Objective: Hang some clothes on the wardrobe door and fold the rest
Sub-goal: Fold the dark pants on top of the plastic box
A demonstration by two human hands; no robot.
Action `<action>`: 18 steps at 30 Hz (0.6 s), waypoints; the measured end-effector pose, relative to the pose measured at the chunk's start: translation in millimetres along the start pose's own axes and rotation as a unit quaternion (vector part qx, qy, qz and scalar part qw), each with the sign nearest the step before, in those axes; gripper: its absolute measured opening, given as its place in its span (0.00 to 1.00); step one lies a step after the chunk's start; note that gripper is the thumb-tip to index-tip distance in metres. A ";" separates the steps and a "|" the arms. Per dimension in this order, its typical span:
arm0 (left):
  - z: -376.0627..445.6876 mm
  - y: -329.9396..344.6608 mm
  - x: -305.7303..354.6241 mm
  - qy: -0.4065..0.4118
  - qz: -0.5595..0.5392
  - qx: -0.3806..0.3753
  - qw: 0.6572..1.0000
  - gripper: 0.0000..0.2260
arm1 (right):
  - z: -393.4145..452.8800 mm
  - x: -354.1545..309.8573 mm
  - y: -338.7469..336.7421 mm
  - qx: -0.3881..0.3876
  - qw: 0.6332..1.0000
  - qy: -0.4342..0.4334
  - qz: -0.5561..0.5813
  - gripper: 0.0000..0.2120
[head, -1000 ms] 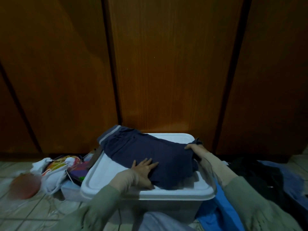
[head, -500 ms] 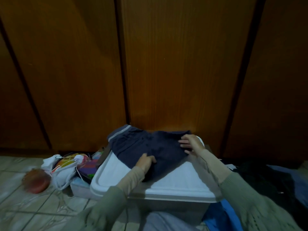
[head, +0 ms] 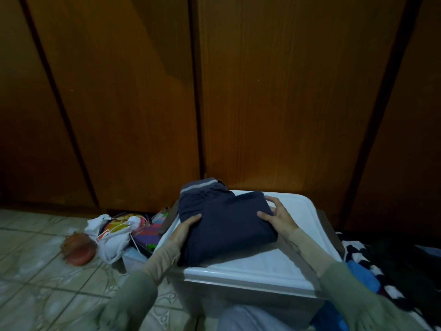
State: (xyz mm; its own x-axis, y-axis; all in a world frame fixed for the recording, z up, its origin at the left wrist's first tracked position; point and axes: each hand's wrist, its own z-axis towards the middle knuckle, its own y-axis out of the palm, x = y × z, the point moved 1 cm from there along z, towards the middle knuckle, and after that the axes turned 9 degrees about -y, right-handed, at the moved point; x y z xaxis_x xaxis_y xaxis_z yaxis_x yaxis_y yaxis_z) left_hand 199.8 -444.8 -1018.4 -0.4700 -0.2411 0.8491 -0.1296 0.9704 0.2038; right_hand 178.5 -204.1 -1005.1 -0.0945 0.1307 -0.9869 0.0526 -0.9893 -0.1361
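On the pale patterned floor tiles (head: pixel 35 266) at the far left lies a reddish-brown round object (head: pixel 78 250), too blurred to identify, touching a crumpled white cloth bag with an orange-and-yellow print (head: pixel 117 231); no lettering on it can be read, and no brand or label shows anywhere. Right of that, the white plastic lid of a storage box (head: pixel 274 263) carries the folded navy-blue shorts with a grey-striped waistband (head: pixel 224 220), lying in front of the brown wooden wardrobe doors (head: pixel 262 91). The left hand (head: pixel 186 229) is tucked against the bundle's left edge, its fingers running under or along the fabric, though whether they pinch it cannot be told. The right hand (head: pixel 278 217) rests on the right edge with fingers spread and fairly straight. The bundle sits squarely between both hands, its long axis running from the far-left waistband towards the near right, equally close to each. Dark and blue clothes (head: pixel 372 266) lie heaped at the far right, probably unfolded.
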 end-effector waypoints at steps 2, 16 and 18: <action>5.6 -1.1 -1.2 -0.001 0.047 0.003 0.999 0.18 | 0.3 0.4 2.9 -0.047 0.998 -0.012 -0.051 0.18; 22.9 62.6 -19.4 0.059 0.241 -0.084 0.965 0.18 | -2.5 9.0 -67.1 -0.171 0.933 0.213 -0.236 0.16; 22.5 73.6 -21.1 0.038 0.238 -0.117 0.964 0.15 | -8.7 9.1 -82.6 -0.200 0.926 0.233 -0.221 0.17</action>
State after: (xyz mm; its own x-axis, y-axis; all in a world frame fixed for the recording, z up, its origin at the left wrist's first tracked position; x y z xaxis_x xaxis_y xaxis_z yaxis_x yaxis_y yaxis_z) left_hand 180.5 -368.7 -1032.3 -0.3609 0.2242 0.9053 0.2895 0.9496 -0.1198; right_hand 181.9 -120.6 -1003.6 0.2401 0.6236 -0.7440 0.4834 -0.7414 -0.4654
